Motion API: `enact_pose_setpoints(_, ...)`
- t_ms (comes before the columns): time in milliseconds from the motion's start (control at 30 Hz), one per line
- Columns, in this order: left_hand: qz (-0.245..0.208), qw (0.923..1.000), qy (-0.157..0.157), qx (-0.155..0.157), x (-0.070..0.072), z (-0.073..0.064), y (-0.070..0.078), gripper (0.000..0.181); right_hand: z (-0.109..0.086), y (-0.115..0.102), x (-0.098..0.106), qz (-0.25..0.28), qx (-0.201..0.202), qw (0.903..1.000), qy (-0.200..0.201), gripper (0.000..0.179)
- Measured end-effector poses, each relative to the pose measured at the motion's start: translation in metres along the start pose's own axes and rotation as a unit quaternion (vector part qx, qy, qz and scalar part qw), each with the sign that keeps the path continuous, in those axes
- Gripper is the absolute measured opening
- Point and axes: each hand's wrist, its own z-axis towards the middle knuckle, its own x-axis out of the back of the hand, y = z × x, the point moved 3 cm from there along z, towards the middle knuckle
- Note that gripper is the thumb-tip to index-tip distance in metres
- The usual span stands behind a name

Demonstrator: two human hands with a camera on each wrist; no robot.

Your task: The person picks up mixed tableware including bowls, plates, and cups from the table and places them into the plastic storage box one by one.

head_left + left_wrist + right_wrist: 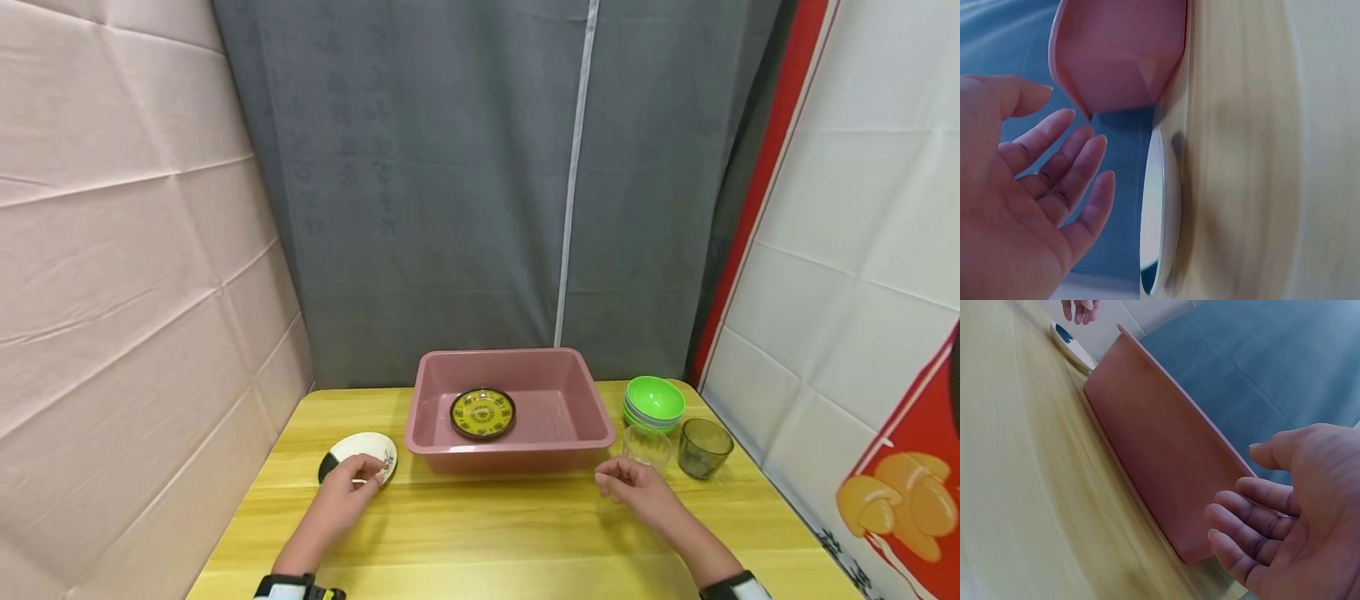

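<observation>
My left hand [351, 486] hovers above a white plate [372, 448] with a black patch and a dark drawn pattern. In the left wrist view the fingers are loosely bent, and a gap shows between them and the plate [1169, 212]. My right hand [633, 487] is off the front right corner of a pink basin [510, 461], its fingers relaxed around nothing. A clear glass [648, 444] stands just behind that hand. Inside the basin lies a yellow plate [483, 413] with a dark rim and printed pattern.
Stacked bowls, a green bowl [656, 398] on top, stand right of the basin. A dark tinted glass [705, 448] is beside the clear one. Everything rests on a wooden table [480, 542], with a grey curtain [450, 183] behind and cloth walls at both sides.
</observation>
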Motion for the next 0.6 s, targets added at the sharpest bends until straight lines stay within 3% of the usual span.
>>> enact_pose_setpoints(133,0.041,0.9986,0.032,0.012,0.014,0.015,-0.015,0.016,-0.001,0.003,0.000,0.001,-0.001,0.9998,-0.017,0.030)
enact_pose_setpoints(300,0.128,0.9882,0.069,0.049,0.033,0.031,-0.043,0.030,-0.003,0.006,-0.004,0.016,0.004,0.9995,-0.027,0.027)
enact_pose_setpoints(467,0.172,0.9763,0.071,0.110,0.050,0.040,-0.063,0.047,-0.006,0.008,-0.009,0.022,0.007,0.9989,-0.040,0.026)
enact_pose_setpoints(600,0.171,0.9730,0.053,0.146,0.058,0.042,-0.071,0.054,-0.008,0.007,-0.012,0.019,0.001,0.9989,-0.044,0.027)
